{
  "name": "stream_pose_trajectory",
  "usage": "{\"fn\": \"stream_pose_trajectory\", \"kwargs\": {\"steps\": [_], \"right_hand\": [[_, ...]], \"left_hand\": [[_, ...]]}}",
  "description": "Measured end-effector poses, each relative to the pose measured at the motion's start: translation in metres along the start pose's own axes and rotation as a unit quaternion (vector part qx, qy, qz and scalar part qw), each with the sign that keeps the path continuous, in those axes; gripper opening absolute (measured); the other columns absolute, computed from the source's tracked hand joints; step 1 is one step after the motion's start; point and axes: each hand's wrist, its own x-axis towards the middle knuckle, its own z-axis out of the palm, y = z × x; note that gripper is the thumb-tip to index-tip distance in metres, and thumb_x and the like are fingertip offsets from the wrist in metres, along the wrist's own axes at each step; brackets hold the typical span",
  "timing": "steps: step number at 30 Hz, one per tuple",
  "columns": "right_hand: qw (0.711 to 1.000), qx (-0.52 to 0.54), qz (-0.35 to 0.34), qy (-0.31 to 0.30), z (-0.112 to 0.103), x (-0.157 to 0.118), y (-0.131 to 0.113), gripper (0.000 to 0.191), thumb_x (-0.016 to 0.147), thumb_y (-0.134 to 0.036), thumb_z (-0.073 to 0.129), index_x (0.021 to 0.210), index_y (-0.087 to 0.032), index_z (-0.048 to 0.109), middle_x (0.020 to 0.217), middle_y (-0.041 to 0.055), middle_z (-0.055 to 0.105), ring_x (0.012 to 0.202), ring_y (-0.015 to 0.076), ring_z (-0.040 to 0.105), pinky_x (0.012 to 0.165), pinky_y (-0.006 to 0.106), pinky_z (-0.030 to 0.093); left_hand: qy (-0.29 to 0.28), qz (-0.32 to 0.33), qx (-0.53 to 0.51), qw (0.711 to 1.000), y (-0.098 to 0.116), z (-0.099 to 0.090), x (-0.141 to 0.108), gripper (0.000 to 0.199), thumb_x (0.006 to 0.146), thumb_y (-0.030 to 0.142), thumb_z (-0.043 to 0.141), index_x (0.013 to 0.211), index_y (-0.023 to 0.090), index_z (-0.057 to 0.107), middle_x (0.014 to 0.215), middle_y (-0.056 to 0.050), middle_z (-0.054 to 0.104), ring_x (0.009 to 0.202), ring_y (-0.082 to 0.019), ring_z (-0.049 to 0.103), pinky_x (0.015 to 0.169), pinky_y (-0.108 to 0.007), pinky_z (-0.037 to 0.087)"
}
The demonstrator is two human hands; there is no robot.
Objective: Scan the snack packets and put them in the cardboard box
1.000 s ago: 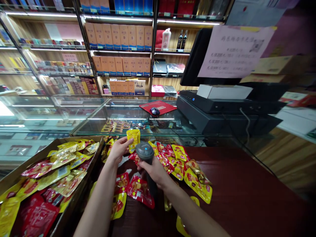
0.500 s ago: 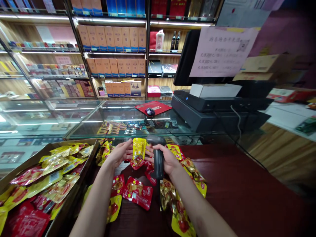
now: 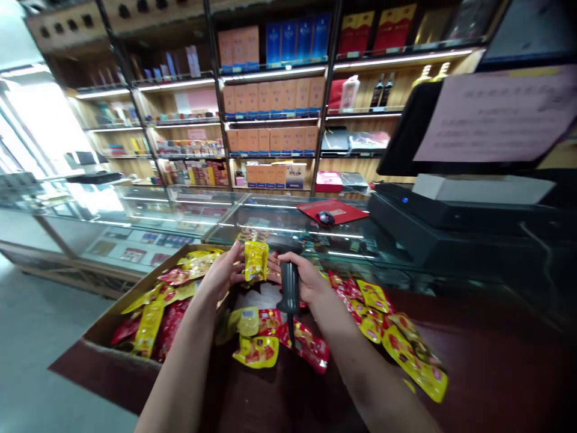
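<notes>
My left hand [image 3: 223,273] holds a small yellow snack packet [image 3: 256,261] upright at its fingertips. In my right hand [image 3: 309,279] is a black barcode scanner [image 3: 290,285], gripped by the handle, its head just right of the packet. Some fingertips of the right hand show beside the packet's right edge; whether they touch it I cannot tell. Below the hands, a yellow packet [image 3: 256,352] and a red packet [image 3: 307,346] lie on the dark red counter [image 3: 270,400]. Several more packets are spread right of my right hand, among them a long yellow packet [image 3: 415,364].
A cardboard box [image 3: 101,349] full of packets stands at the left. Beyond are a glass showcase [image 3: 216,207], a red mouse pad [image 3: 356,211] with a mouse [image 3: 325,218], and a monitor [image 3: 408,129] at the right. Stocked shelves line the back.
The view has swung left, so the box, counter things and shelves sit farther right in the picture. Both hands keep hold of the packet and the scanner, close together.
</notes>
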Motion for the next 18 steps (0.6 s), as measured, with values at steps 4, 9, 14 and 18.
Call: {"fn": "stream_pose_trajectory", "kwargs": {"steps": [4, 9, 14, 18], "right_hand": [[0.997, -0.032, 0.010, -0.071, 0.070, 0.046, 0.018, 0.009, 0.075, -0.013, 0.053, 0.081, -0.014, 0.060, 0.068, 0.0016, 0.058, 0.062, 0.0113, 0.058, 0.067, 0.024, 0.052], [0.993, -0.095, 0.056, -0.035, 0.121, 0.087, 0.047, 0.005, 0.075, -0.017, 0.058, 0.076, -0.014, 0.060, 0.062, -0.0008, 0.053, 0.054, 0.0096, 0.051, 0.059, 0.023, 0.050], [0.993, -0.098, 0.054, -0.023, 0.114, 0.086, 0.060, 0.002, 0.073, -0.016, 0.059, 0.073, -0.014, 0.058, 0.063, -0.0009, 0.053, 0.056, 0.0096, 0.053, 0.061, 0.024, 0.051], [0.995, -0.098, 0.032, -0.001, 0.077, 0.063, 0.046, 0.005, 0.072, -0.016, 0.059, 0.076, -0.014, 0.060, 0.067, 0.0011, 0.057, 0.061, 0.0112, 0.057, 0.064, 0.025, 0.053]], "left_hand": [[0.097, 0.034, 0.052, 0.993, 0.038, -0.067, -0.017, 0.060, 0.079, 0.058, 0.056, 0.117, 0.012, 0.059, 0.114, -0.017, 0.064, 0.088, -0.022, 0.067, 0.065, -0.029, 0.054], [0.258, 0.087, 0.214, 0.938, 0.055, -0.132, -0.029, 0.067, 0.071, 0.064, 0.060, 0.115, 0.013, 0.063, 0.118, -0.015, 0.065, 0.104, -0.028, 0.062, 0.072, -0.028, 0.051], [0.210, 0.088, 0.237, 0.944, 0.042, -0.125, -0.035, 0.071, 0.067, 0.065, 0.061, 0.115, 0.013, 0.065, 0.110, -0.012, 0.069, 0.099, -0.027, 0.063, 0.072, -0.030, 0.051], [0.162, 0.096, 0.239, 0.952, 0.024, -0.078, -0.027, 0.069, 0.066, 0.063, 0.064, 0.113, 0.012, 0.067, 0.104, -0.011, 0.070, 0.095, -0.026, 0.064, 0.071, -0.030, 0.051]]}}
